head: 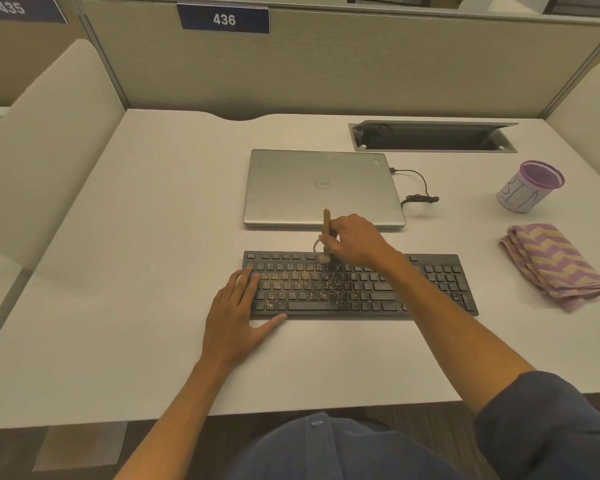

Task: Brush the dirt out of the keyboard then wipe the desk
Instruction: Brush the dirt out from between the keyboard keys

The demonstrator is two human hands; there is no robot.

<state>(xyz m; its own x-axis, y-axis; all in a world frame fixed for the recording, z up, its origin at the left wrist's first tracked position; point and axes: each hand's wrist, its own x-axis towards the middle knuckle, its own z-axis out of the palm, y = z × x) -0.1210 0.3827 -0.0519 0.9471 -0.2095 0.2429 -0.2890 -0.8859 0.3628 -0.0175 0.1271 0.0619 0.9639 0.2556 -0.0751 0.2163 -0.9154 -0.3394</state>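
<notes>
The right hand (pixel 355 242) is gripping a small wooden-handled brush (pixel 326 237), fingers curled round the handle, and is holding its pale bristles against the top rows of the black keyboard (pixel 430 289), near the middle. The left hand (pixel 234 317) is lying flat with its fingers straight, holding nothing, and is pressing on the keyboard's left end, thumb along the front edge, apparently to steady it. The keyboard is sitting on the desk (pixel 153 237) just in front of a closed silver laptop (pixel 321 187). Brownish crumbs (pixel 326 284) are lying thick over the middle keys, with a few at the lower right corner, so the brushing seems to be only at its start (most of the dirt looks untouched). The wiping is not yet begun: the folded purple and tan cloth (pixel 555 266) is lying well off to the right, below a purple-rimmed cup (pixel 530 187), with neither hand near it.
</notes>
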